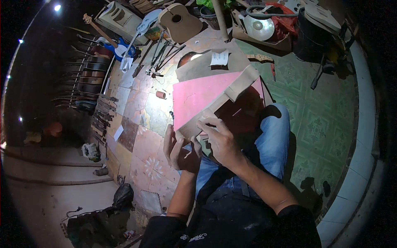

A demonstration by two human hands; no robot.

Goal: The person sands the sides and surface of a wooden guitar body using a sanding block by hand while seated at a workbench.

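My right hand [221, 142] pinches the near part of a long tan strip [244, 80] between thumb and fingers; whether it is stiff paper or thin wood I cannot tell. The strip slants away to the far right, with a short raised flap or block on its side. At its near end is my left hand [184, 153], palm up, with fingers apart and loosely curled. Beneath lies a pink sheet [198, 93], bright on the left and dark red in shadow on the right. Beyond it is a grey-brown board [194, 74] with a white paper label [219, 58].
An unfinished guitar body [180, 22] and a blue electric guitar [122, 49] stand at the far left, near a rack of guitars [93, 76]. A small reddish cylinder [161, 95] lies on the tiles. At far right are a black bucket [308, 35] and a guitar headstock [259, 58].
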